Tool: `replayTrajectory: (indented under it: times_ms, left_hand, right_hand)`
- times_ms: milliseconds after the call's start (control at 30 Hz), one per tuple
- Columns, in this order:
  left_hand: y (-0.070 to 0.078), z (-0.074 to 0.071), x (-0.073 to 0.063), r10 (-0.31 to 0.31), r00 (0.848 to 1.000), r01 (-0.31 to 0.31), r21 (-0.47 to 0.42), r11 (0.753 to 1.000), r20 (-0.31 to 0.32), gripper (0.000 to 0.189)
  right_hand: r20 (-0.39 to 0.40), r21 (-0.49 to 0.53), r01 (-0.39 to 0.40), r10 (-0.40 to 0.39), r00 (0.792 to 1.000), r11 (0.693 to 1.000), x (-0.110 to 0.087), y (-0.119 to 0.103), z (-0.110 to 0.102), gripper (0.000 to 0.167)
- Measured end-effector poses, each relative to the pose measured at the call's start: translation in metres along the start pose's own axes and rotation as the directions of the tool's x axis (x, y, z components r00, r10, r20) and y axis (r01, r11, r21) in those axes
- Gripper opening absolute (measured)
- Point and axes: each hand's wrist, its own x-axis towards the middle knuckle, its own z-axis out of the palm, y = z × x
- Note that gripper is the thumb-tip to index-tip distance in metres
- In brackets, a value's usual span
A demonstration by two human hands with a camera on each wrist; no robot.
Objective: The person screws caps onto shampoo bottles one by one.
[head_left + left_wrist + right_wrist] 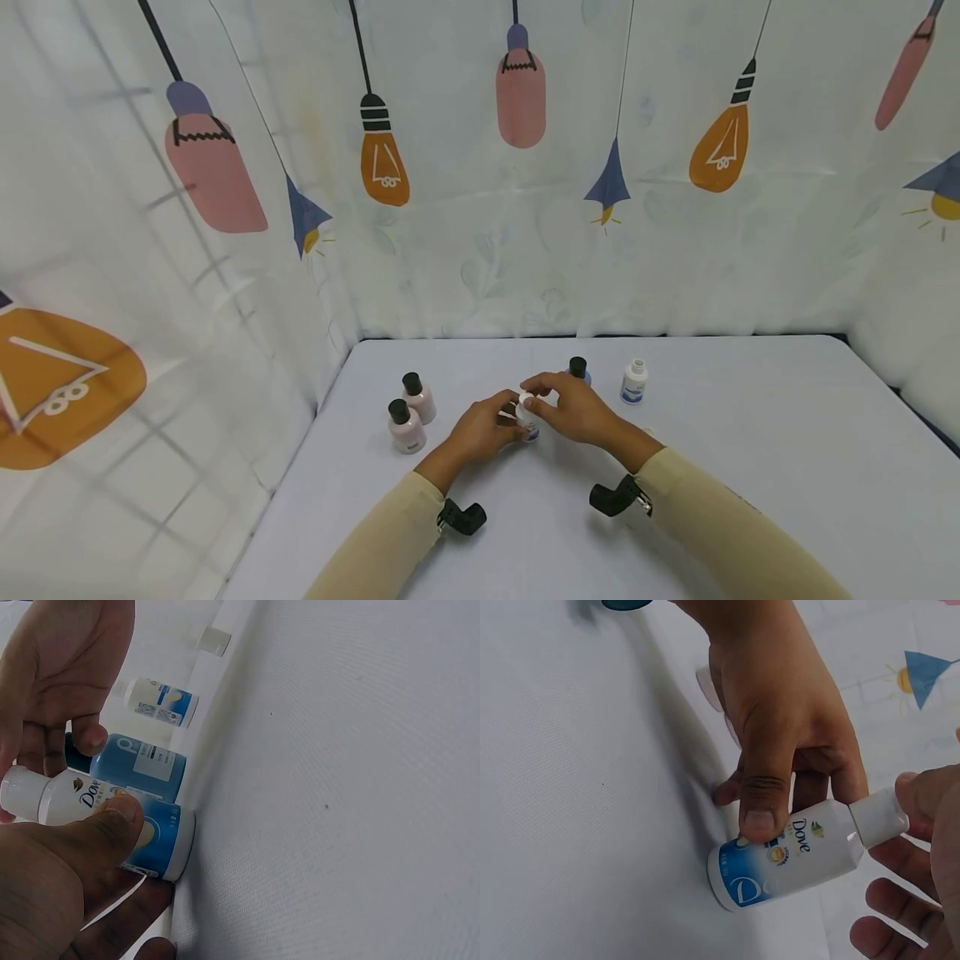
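A small white Dove bottle with a blue lower label stands between the two hands. My left hand grips its body, thumb across the label in the left wrist view. The fingertips of my right hand pinch the white cap, which sits on the bottle's neck. Just behind the right hand is a blue bottle with a black cap, partly hidden in the head view. Farther right, a white bottle with a blue label stands upright, its neck uncapped.
Two pale pink bottles, one in front and one behind, stand with black caps on at the left. A loose white cap lies on the white table. A patterned curtain hangs along the table's back and left.
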Motion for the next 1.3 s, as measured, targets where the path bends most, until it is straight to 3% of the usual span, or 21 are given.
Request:
replayTrajectory:
  times_ms: [200,500,800,1100,1300]
  left_hand:
    - [0.0014,0.0000,-0.0007,-0.002,1.000,0.002,0.001,1.000,-0.001,0.045]
    - [-0.0005,0.0020,0.0003,0.007,1.000,-0.007,0.004,1.000,-0.010,0.043]
    - [0.0008,0.0007,-0.0005,0.006,1.000,-0.006,0.017,1.000,-0.010,0.045]
    - [0.0016,-0.0005,-0.0007,0.009,1.000,-0.009,0.009,1.000,-0.010,0.045]
    - [-0.0004,0.0008,0.0000,-0.005,1.000,0.005,0.022,1.000,0.001,0.044]
  right_hand:
    - [0.060,0.020,0.054,-0.055,0.997,0.998,-0.0005,0.0012,-0.0030,0.030]
    - [0.011,-0.006,-0.013,0.013,1.000,1.000,0.0000,0.0007,0.0015,0.027]
    - [0.059,0.021,0.046,-0.047,0.997,0.999,-0.0003,0.0021,-0.0023,0.031]
    - [0.001,-0.029,0.006,-0.006,1.000,1.000,-0.0001,0.0002,-0.0004,0.026]
    - [0.049,0.010,0.043,-0.044,0.998,0.999,-0.0004,0.0014,-0.0018,0.033]
